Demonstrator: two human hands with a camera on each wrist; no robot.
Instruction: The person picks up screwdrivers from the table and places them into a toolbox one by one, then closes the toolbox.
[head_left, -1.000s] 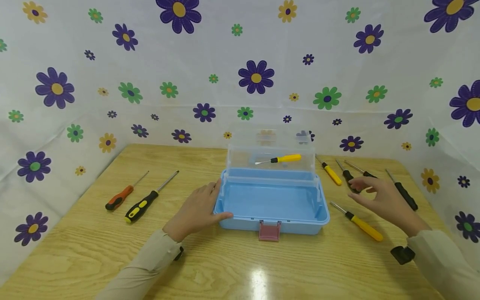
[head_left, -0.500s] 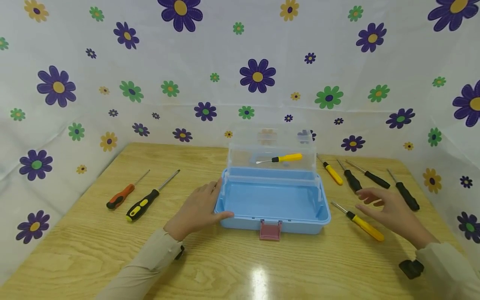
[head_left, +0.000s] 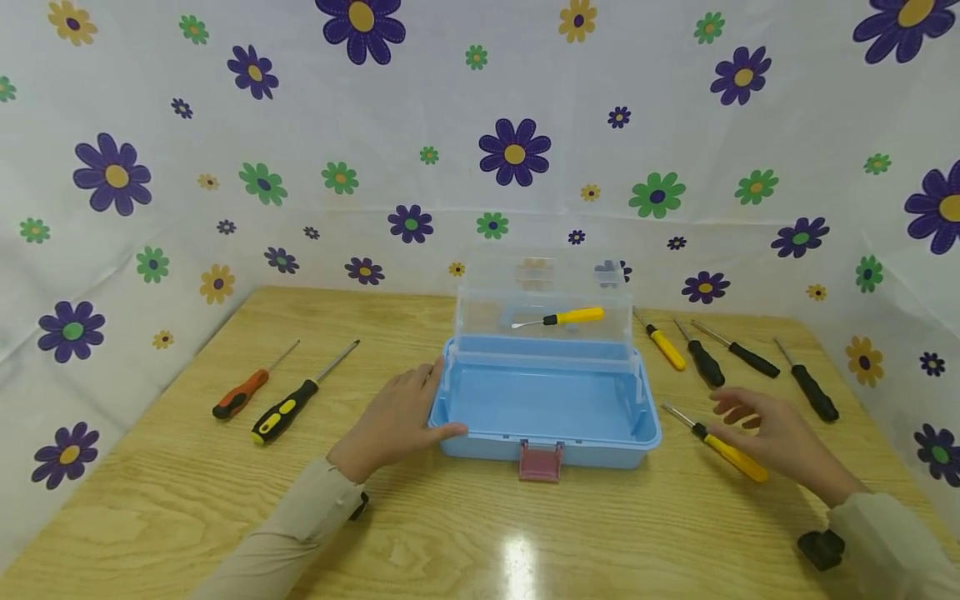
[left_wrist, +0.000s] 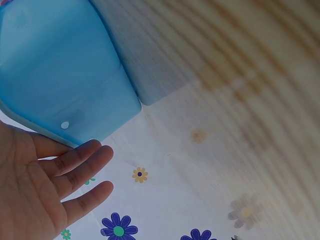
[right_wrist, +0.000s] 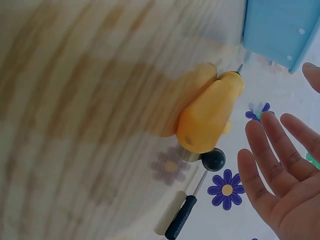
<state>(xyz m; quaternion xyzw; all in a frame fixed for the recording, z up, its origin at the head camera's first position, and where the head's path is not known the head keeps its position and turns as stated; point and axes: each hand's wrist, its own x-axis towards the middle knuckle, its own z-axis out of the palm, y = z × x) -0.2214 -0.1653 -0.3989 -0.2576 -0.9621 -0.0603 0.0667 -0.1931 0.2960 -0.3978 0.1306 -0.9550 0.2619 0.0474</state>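
Note:
A light-blue toolbox [head_left: 543,404] with its clear lid [head_left: 540,292] raised stands on the table. My left hand [head_left: 393,417] rests against its left end, thumb along the front corner; in the left wrist view the fingers [left_wrist: 82,162] lie fairly straight at the box edge. Over on the right, my right hand [head_left: 765,433] hovers above a yellow-handled screwdriver [head_left: 731,457], its thumb overlapping the handle in the head view. The right wrist view shows the fingers spread and apart from the yellow handle [right_wrist: 207,117]. Another yellow screwdriver [head_left: 573,317] shows at the raised lid.
Right of the box lie a yellow screwdriver [head_left: 663,346] and several black-handled ones, among them a black screwdriver [head_left: 813,392] farthest right. An orange-and-black screwdriver [head_left: 242,393] and a black-and-yellow one [head_left: 285,411] lie at left. A flowered cloth [head_left: 450,108] hangs behind the table.
My right hand has moved back toward me from the black screwdrivers and lowered over the near yellow screwdriver. The left hand and toolbox stay in place.

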